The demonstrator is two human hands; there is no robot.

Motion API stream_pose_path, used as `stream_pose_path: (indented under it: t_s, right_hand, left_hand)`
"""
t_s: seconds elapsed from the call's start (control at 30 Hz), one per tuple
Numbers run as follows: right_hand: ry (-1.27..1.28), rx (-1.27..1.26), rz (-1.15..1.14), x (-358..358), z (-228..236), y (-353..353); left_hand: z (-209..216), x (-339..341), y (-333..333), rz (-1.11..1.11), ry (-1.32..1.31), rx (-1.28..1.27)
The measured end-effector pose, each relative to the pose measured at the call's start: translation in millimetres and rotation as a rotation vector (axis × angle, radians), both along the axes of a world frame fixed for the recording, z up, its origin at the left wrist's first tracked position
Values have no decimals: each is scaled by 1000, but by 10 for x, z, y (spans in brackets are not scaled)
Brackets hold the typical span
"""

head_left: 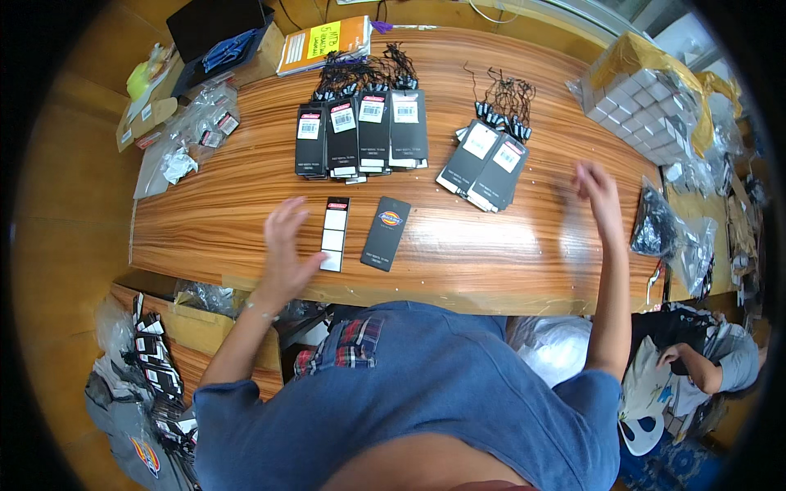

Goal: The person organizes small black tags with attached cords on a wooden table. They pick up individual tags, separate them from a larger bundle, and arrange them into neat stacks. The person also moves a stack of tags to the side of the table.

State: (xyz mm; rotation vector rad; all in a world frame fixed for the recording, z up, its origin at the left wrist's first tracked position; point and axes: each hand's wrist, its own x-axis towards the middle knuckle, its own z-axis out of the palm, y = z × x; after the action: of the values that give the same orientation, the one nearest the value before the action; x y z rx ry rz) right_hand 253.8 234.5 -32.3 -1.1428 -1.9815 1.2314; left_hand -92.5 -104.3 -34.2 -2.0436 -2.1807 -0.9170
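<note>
My left hand (286, 250) is open at the front left of the table, fingers spread and the thumb at the lower edge of a narrow black tag strip (334, 237) with white panels. Whether it touches the strip I cannot tell. Right of the strip lies a dark hang tag (386, 234) with a coloured oval logo. My right hand (600, 196) is loosely bent over the table's right side, holding nothing visible. Nearest to it is a smaller stack of black hang tags (499, 176) with white labels and black strings. Several more corded tag stacks (359, 135) lie farther back.
A plastic-wrapped block of small white boxes (647, 106) stands at the back right, bags of black items (655, 221) below it. At the back left are plastic bags (201, 123), an open carton (147, 114) and an orange-white pack (323, 45). Another person (704, 360) sits at lower right.
</note>
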Motion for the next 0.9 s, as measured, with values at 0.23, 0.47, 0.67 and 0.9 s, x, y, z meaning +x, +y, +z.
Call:
stream_pose_path:
  t_s: [0.23,0.47,0.67,0.9]
  right_hand:
    - [-481,473,-202,728,-487,-1029]
    - [-671,557,-205,696,-576,-1119]
    - [-710,572,-183,694,-586,-1087]
    - [-715,548,-169,704,-576,-1099]
  left_hand:
    - [-568,-550,-809,554,-39,-63]
    - [-560,-536,-735,505,-23,-200]
    - [-564,-539,-729,502,-66,-217]
    - [-543,-543,-706,511,-60,-274]
